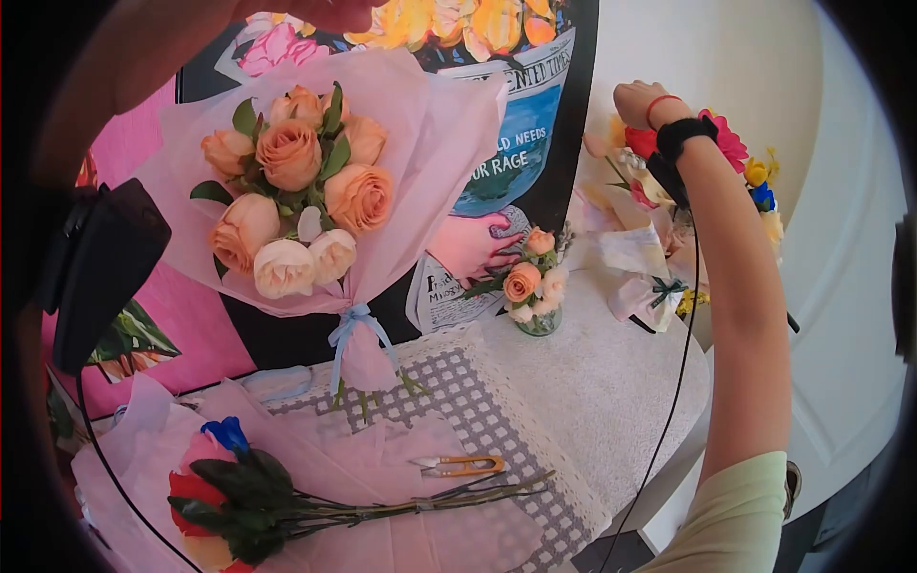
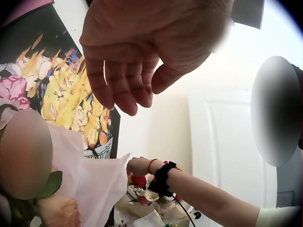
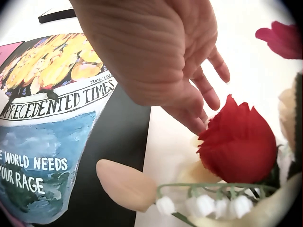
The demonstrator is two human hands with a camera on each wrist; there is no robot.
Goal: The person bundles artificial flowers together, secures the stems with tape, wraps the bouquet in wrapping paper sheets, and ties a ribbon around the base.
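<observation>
My left hand (image 2: 142, 52) is raised at the top of the head view, its fingers hanging loosely with nothing between them. Below it stands a bouquet of peach roses (image 1: 291, 153) in pale pink wrapping (image 1: 430, 134), tied with a light blue ribbon (image 1: 358, 329). Over the flowers at the back right reaches my right hand (image 3: 156, 52), fingers relaxed. Close beneath those fingers is a red rose (image 3: 239, 142), with white bell-shaped blossoms (image 3: 206, 205) and a pale peach bud (image 3: 125, 184) in front of it. Neither hand shows anything held.
Long-stemmed flowers (image 1: 253, 497) lie on pink paper at the front, beside thread snips (image 1: 463, 465). A small glass vase (image 1: 540, 323) holds peach blooms near the middle. A large painting (image 1: 516, 143) leans behind, and a white door (image 1: 841, 286) is at the right.
</observation>
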